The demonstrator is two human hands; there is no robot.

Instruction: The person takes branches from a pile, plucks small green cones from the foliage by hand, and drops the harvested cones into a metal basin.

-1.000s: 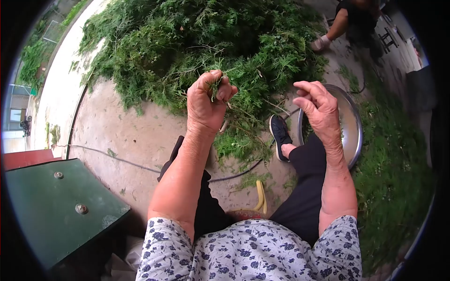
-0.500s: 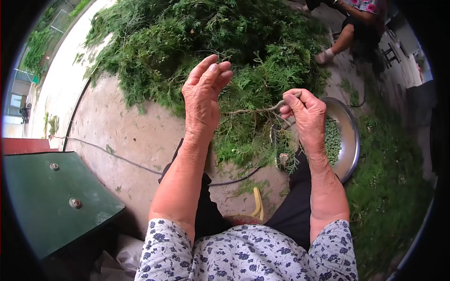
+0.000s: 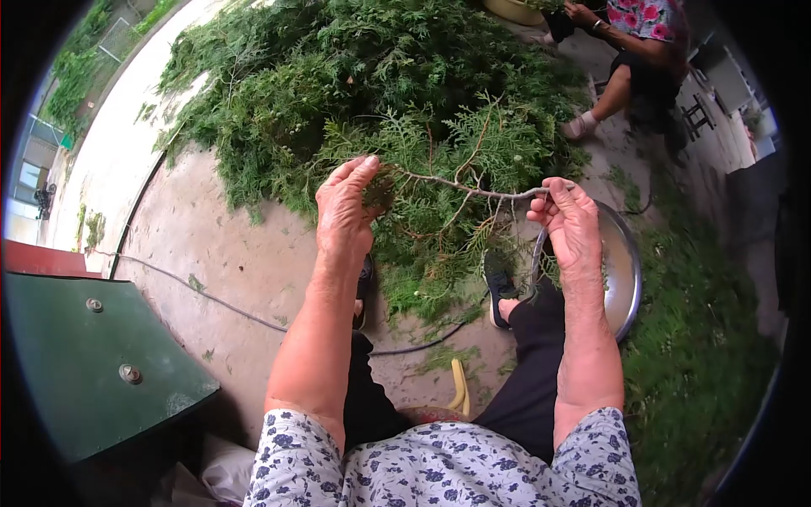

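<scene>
An evergreen branch [image 3: 483,192] with bare stem and leafy side twigs stretches between my hands in front of the pile. My right hand [image 3: 573,224] pinches its thicker end between thumb and fingers. At the other end, my left hand [image 3: 345,203] is closed at the thin leafy tip; the exact grip is partly hidden behind the fingers. Behind my right wrist stands a metal basin [image 3: 627,291], partly covered by my arm. The large pile of cut evergreen branches [image 3: 338,93] lies just beyond both hands.
A green metal box [image 3: 101,359] stands at left. A dark cable [image 3: 215,296] crosses the concrete. Yellow curved handles [image 3: 459,389] rise between my legs. At upper right sits another person [image 3: 646,51] near a yellowish basin [image 3: 515,10]. Green clippings [image 3: 701,363] cover the ground at right.
My left hand has come down and closed at the branch's thin end. My right hand has moved slightly right and down, and the branch is now held up across the view.
</scene>
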